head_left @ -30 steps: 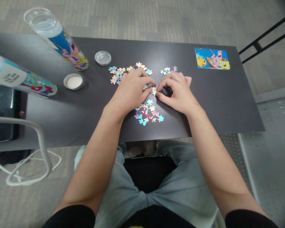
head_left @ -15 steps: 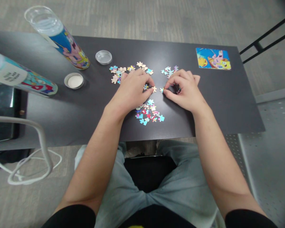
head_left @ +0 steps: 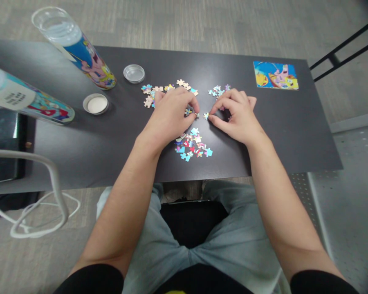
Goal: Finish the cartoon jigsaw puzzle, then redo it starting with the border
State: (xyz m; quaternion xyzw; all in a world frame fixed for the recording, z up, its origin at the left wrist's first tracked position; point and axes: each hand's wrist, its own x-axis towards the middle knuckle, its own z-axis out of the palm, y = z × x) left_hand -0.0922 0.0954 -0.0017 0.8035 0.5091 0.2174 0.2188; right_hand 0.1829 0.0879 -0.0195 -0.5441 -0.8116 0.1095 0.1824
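Between thumb and forefinger my left hand [head_left: 174,108] pinches a small puzzle piece [head_left: 197,115], mostly covered by the fingertips. My right hand [head_left: 236,112] pinches another puzzle piece [head_left: 205,116], light blue and yellow, a short gap away from the left one. Beyond my left hand lies a heap of puzzle pieces [head_left: 148,100], partly hidden by that hand. A second heap [head_left: 216,91] is partly under my right hand. Nearer me, between the forearms, a third heap [head_left: 190,146] shows red, light blue and cream pieces.
Two clear printed tubes, one standing tube [head_left: 88,61] and another tube [head_left: 27,98], are on the left of the dark table [head_left: 119,151]. By them sit a metal lid [head_left: 134,74] and a white-lined lid [head_left: 96,104]. A cartoon picture card [head_left: 276,76] lies far right.
My right hand has moved slightly left with its puzzle piece, narrowing the gap. The piece in my left hand has turned and shows less now.
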